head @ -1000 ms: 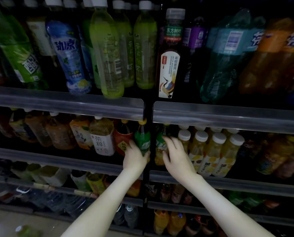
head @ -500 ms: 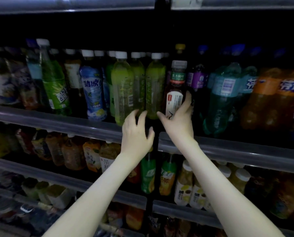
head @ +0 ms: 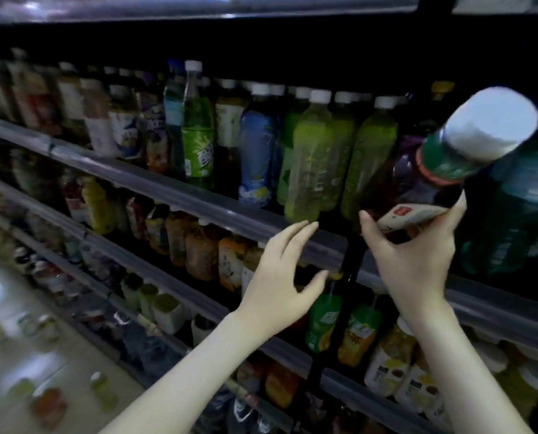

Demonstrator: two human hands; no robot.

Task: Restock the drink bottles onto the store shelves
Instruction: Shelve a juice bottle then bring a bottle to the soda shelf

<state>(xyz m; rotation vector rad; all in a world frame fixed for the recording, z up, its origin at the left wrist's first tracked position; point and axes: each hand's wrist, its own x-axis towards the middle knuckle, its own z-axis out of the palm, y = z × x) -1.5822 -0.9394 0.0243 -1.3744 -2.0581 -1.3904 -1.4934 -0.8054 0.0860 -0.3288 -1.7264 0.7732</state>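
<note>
Dark bottle [head: 430, 183] now off the shelf [head: 199, 202], tilted.
Right hand [head: 414, 264] grasps it in its fingers; left hand [head: 280, 283] fingers released, spread.

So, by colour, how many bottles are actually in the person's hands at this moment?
Dark brown plastic bottle with white cap: 1, gripped in the right hand
Any other colour: 0, the left hand is open and holds nothing
Total: 1

Dark free room between the top shelf [head: 199, 9] and the caps [head: 320, 95], tight bottle rows [head: 311, 158] and rail [head: 199, 202] below.
</note>
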